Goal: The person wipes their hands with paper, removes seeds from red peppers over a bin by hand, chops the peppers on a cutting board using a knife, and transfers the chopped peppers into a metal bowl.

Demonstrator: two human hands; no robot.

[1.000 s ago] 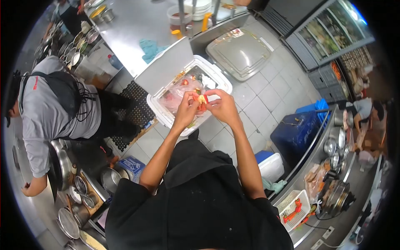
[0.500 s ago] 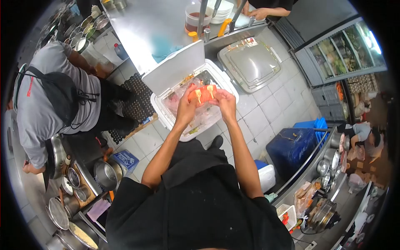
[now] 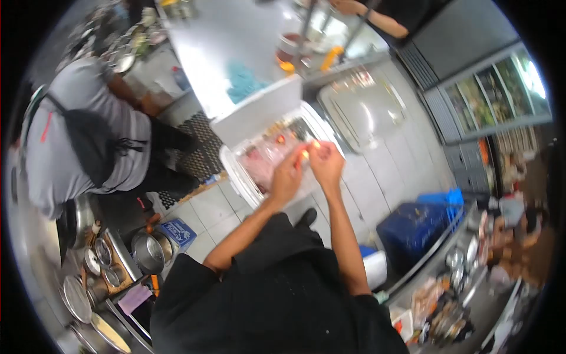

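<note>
Left hand (image 3: 288,180) closed on red piece (image 3: 305,154); right hand (image 3: 326,164) pinching bright piece (image 3: 316,144), detail blurred. Advisable: firm pinch, hold both over open white box (image 3: 234,180).

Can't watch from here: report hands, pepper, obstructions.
Left hand, right hand over open white bin, pinching red pepper. Pepper details blurred. Raised bin lid beyond hands, not blocking.
</note>
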